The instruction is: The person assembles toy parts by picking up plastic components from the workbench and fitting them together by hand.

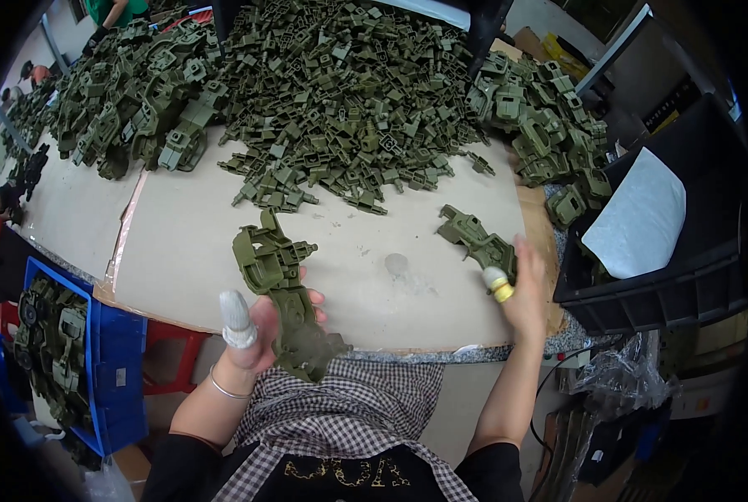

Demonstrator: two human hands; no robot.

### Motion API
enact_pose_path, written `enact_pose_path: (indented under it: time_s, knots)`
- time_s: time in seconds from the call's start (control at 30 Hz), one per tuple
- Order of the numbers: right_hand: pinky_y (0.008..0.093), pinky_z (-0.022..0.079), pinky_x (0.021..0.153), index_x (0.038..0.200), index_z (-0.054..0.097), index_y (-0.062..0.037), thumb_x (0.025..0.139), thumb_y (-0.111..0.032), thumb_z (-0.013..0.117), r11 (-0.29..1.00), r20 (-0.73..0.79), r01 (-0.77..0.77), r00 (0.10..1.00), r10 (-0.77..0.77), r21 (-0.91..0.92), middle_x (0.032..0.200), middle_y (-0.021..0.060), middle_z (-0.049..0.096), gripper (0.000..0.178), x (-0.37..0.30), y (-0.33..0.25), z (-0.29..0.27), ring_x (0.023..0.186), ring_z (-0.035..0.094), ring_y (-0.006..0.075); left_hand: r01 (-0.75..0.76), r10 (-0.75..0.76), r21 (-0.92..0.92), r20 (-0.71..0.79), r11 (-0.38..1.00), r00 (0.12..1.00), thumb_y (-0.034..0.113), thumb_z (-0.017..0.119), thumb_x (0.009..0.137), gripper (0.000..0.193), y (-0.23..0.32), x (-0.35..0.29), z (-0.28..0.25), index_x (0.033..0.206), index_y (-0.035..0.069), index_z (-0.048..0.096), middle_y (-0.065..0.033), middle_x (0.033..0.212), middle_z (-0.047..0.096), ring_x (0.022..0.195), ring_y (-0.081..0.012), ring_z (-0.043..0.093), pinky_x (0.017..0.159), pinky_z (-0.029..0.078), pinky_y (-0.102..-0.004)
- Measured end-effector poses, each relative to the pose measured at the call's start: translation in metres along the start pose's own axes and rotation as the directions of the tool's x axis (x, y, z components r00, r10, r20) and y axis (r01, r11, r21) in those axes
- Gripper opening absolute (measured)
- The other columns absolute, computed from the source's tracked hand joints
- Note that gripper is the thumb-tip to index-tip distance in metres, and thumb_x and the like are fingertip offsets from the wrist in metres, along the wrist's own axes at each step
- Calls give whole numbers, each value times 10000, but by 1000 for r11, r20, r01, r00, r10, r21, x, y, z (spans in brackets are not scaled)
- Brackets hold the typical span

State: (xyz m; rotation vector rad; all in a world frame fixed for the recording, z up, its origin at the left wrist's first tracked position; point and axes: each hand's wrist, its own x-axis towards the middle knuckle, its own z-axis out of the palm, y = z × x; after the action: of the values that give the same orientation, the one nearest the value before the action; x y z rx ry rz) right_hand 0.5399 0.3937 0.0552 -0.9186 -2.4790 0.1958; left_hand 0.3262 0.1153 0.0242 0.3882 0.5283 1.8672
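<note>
My left hand [261,335] is closed around a long olive-green plastic toy vehicle body [294,314], holding it tilted over the table's front edge. The piece has an open cab-like frame at its far end. A white wrap covers that thumb. On the right, my right hand [526,293] has its thumb and fingers on either side of the near end of another olive-green toy vehicle body [474,236]. Its thumb wears a yellow and whitish wrap. Part of that piece is hidden behind the thumb.
A large heap of small green plastic parts [349,100] covers the table's far middle. Larger vehicle bodies are piled at far left [152,109] and far right [550,125]. A black crate [642,301] holding a white sheet stands right; a blue bin [118,360] of parts stands left. Other people work at far left.
</note>
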Motion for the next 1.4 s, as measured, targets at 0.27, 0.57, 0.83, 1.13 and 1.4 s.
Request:
enact_pose_path:
  time_s: [0.27,0.57,0.83,1.13,1.4]
  knots:
    - [341,408,787,1233,407,51,665,-81,703,773,163,-192,980,116,605,934,133,493,654,-70,-81,19,866,477,261,-13,75,203,-297,979,952,590,515,781,673,-14,5,8,1180,59,403,-63,1069,492,984,-176,508,898,428,-382]
    - [394,355,786,1261,306,100,715,-297,692,783,20,130,984,-179,608,1028,188,473,777,-80,-162,26,870,439,317,-136,224,409,-177,902,958,694,427,754,880,-25,1,42,1349,71,246,-111,1316,390,1182,-227,425,990,361,-384]
    - [398,357,794,1254,293,115,717,-311,689,742,112,164,945,-307,651,1036,201,469,792,-89,-166,39,878,427,326,-226,266,326,-82,918,961,335,495,884,515,-29,-17,12,1288,56,341,-105,1246,453,1132,-198,469,949,409,-354]
    - [384,377,762,1274,258,127,721,-209,683,778,161,122,948,-276,616,946,192,452,774,-91,-169,37,830,434,322,-155,194,259,-134,953,972,312,498,885,498,-32,-12,11,1274,32,362,-102,1237,465,1116,-199,485,959,401,-354]
    - [388,384,749,1288,271,102,699,-174,679,745,177,61,956,-235,664,937,177,472,768,-81,-163,38,827,443,320,-53,172,624,-131,779,976,496,463,858,663,-33,-1,4,1326,56,300,-108,1302,409,1148,-211,456,988,365,-371]
